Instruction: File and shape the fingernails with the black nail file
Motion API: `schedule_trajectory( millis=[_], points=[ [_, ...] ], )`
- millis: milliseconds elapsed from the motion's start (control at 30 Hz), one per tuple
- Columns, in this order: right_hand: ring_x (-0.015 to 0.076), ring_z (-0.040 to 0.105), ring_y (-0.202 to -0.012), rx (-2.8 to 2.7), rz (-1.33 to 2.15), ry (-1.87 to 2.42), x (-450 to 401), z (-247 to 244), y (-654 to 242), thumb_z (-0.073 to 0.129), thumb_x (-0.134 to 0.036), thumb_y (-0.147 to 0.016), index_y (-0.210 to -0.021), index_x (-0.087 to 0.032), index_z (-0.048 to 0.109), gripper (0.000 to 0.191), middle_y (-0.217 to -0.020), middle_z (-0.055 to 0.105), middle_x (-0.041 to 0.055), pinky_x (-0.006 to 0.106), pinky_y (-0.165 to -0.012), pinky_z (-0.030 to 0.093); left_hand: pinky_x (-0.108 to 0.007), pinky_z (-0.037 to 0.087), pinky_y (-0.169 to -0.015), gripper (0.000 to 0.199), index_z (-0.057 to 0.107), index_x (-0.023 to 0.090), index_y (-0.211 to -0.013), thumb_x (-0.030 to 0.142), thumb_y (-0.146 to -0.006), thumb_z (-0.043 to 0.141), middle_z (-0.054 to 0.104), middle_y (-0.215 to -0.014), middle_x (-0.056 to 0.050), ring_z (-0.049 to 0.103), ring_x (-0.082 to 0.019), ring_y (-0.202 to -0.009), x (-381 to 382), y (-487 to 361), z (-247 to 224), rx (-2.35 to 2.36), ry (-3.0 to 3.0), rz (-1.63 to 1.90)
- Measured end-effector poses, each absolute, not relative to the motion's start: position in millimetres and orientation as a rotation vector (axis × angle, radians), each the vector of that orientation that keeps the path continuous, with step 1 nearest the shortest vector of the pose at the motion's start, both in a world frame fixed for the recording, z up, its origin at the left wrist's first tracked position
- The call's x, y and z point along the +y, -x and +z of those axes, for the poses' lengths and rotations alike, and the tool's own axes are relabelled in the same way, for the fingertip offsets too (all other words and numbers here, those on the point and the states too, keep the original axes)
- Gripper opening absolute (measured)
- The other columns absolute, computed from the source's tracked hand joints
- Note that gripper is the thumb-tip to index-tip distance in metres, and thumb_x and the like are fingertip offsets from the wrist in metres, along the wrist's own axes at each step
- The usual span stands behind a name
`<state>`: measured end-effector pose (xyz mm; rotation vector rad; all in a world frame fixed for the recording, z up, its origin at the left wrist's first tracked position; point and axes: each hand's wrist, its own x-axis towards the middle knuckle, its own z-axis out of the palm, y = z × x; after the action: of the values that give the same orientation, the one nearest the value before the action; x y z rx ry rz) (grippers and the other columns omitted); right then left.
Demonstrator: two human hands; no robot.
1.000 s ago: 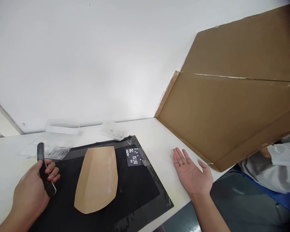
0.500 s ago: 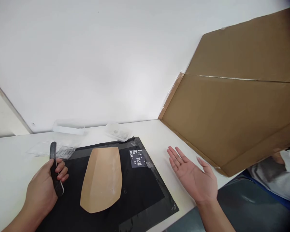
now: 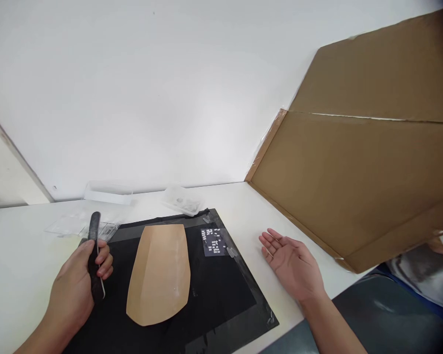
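My left hand [image 3: 76,282] is closed around a slim black object [image 3: 95,255] with rounded ends and a thin pale edge, held upright over the left part of the black mat. Its exact kind I cannot make out. To its right, a tan tapered sheet [image 3: 158,275] with a lengthwise crease lies on the black mat [image 3: 221,290]; neither hand touches it. My right hand [image 3: 291,265] is palm up with fingers extended, holding nothing, right of the mat and above the white table [image 3: 239,206]. A dark card with white blocks [image 3: 213,242] sits near the mat's upper right corner.
Behind the mat are a clear plastic box [image 3: 107,194], a small translucent tray [image 3: 182,200] with small pieces and some clear packets [image 3: 68,223]. A tall cardboard panel [image 3: 354,182] stands along the right side. Part of a person [image 3: 424,270] shows at the far right.
The black object has turned slightly in my left hand, its top leaning more to the right. My right hand's fingers have curled a little and its thumb has come inward. The view has shifted slightly.
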<state>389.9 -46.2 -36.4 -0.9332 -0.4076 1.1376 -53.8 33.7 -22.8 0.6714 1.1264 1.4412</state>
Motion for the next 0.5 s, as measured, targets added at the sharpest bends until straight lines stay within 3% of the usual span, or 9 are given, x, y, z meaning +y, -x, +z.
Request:
schedule_trajectory(
  millis=[67,133,333,500],
  points=[
    [0.0152,0.065,-0.076,-0.623,1.056,1.094,-38.3,-24.1,-384.3,0.075,-0.038,-0.085,-0.104,-0.018,0.071,0.027,-0.085,0.066,0.0030,0.026,-0.067,0.060,-0.024,0.034,-0.043,0.024,0.059,0.020,-0.088,0.043,-0.089,0.069,0.041,-0.065,0.005,0.037,-0.010,-0.050,31.3,51.8,-24.0,1.109,-0.799,1.453],
    [0.0120,0.056,-0.064,-0.904,0.906,1.231,-28.7,-6.4,-374.2,0.073,-0.046,-0.091,-0.110,-0.020,0.072,0.032,-0.074,0.060,-0.0014,0.025,-0.063,0.055,-0.025,0.036,-0.044,0.027,0.061,0.021,-0.092,0.048,-0.090,0.068,0.043,-0.064,0.005,0.039,-0.011,-0.050,28.3,49.8,-24.5,1.128,-0.909,1.444],
    [0.0135,0.064,-0.065,-1.504,0.704,1.219,15.3,44.3,-320.2,0.065,-0.049,-0.097,-0.111,-0.021,0.073,0.032,-0.079,0.068,0.0012,0.028,-0.060,0.053,-0.026,0.040,-0.045,0.034,0.062,0.024,-0.094,0.057,-0.092,0.062,0.045,-0.064,0.003,0.043,-0.013,-0.050,21.4,48.7,-26.4,1.225,-1.207,1.414],
    [0.0147,0.070,-0.072,-1.736,0.667,1.064,42.7,41.0,-271.5,0.067,-0.041,-0.096,-0.097,-0.021,0.073,0.021,-0.087,0.074,0.0029,0.029,-0.068,0.058,-0.026,0.042,-0.045,0.033,0.065,0.025,-0.099,0.057,-0.092,0.063,0.046,-0.064,0.003,0.045,-0.015,-0.050,21.1,51.9,-34.9,1.273,-1.318,1.370]
  ],
)
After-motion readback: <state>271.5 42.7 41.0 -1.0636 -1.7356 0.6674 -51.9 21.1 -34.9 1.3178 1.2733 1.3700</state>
